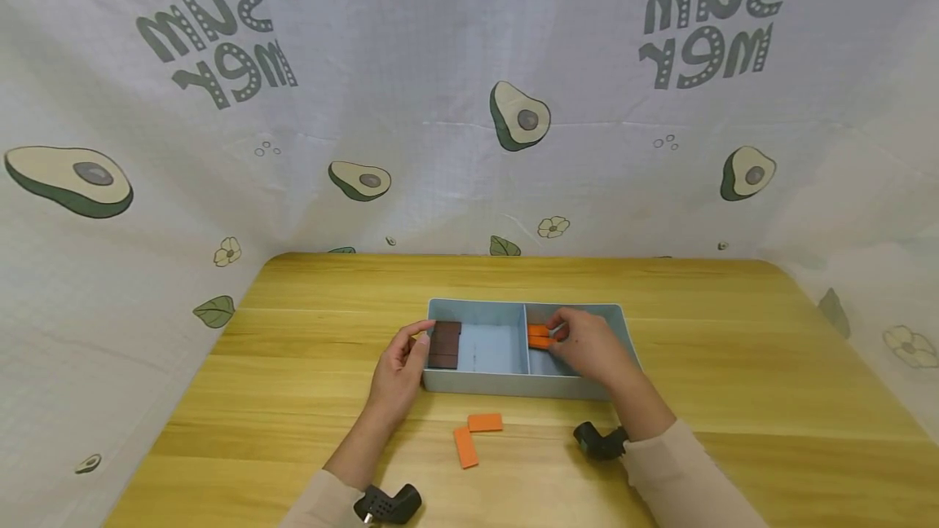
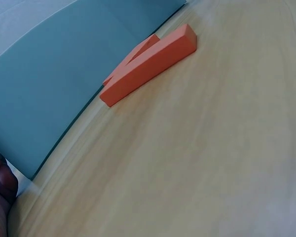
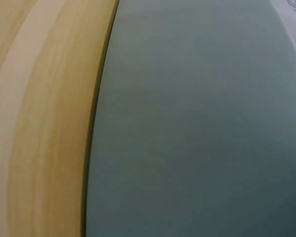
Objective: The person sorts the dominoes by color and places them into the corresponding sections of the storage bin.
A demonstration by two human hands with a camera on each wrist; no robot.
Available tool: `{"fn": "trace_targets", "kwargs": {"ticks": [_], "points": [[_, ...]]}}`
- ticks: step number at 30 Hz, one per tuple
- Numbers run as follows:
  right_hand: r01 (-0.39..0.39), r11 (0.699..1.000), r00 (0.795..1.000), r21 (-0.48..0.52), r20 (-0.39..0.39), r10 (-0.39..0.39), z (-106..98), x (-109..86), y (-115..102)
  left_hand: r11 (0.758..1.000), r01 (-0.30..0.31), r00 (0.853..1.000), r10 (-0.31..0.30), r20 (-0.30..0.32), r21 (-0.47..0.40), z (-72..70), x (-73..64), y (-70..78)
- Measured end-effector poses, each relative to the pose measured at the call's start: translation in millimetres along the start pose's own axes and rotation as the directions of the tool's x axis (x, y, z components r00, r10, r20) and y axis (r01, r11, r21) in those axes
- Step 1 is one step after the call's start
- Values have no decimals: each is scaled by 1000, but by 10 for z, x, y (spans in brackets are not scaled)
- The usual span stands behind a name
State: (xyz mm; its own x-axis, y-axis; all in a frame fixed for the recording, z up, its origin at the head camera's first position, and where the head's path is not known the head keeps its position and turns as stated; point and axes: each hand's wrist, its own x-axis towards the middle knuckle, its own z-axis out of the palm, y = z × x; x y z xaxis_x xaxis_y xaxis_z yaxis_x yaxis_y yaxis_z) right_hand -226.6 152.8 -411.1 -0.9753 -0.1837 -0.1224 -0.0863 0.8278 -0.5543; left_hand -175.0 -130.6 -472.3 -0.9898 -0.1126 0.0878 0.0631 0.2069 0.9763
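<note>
A light blue box [image 1: 477,384] with one divider stands on the table. My right hand [image 1: 590,349] reaches into its right compartment, thumb and forefinger about the end of an orange block [image 1: 541,343]. Beside that one lies another orange block [image 1: 538,330], against the divider. At the box's left end my left hand [image 1: 396,373] touches the rim, fingers loosely bent. Dark brown blocks [image 1: 444,345] line the left side of the left compartment. Its fingers [image 2: 5,182] show by the box corner in the left wrist view; the right wrist view holds only box wall and table.
Two more orange blocks, one crosswise [image 1: 485,423] and one slanted [image 1: 465,447], lie on the wooden table [image 1: 293,398] before the box. A printed white cloth [image 1: 440,88] hangs behind and at both sides. Black devices [image 1: 389,503] are worn at both wrists.
</note>
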Motion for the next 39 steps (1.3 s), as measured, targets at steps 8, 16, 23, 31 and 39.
{"fn": "trace_targets", "kwargs": {"ticks": [8, 16, 23, 31, 39], "points": [[-26, 999, 998, -28, -60, 25, 47, 4, 17, 1000, -6, 1000, 6, 4, 6, -11, 3, -7], [-37, 999, 997, -11, -72, 36, 39, -13, 5, 1000, 4, 1000, -4, 0, 20, -10, -4, -1], [-41, 998, 998, 38, -55, 43, 26, 3, 34, 1000, -3, 1000, 3, 14, 7, -13, 7, -15], [-77, 991, 997, 105, -11, 79, 21, -7, 35, 1000, 6, 1000, -7, 14, 4, -14, 3, -14], [-74, 983, 997, 171, -3, 76, 14, -23, 62, 1000, 6, 1000, -6, 9, 5, -1, -7, -12]]}}
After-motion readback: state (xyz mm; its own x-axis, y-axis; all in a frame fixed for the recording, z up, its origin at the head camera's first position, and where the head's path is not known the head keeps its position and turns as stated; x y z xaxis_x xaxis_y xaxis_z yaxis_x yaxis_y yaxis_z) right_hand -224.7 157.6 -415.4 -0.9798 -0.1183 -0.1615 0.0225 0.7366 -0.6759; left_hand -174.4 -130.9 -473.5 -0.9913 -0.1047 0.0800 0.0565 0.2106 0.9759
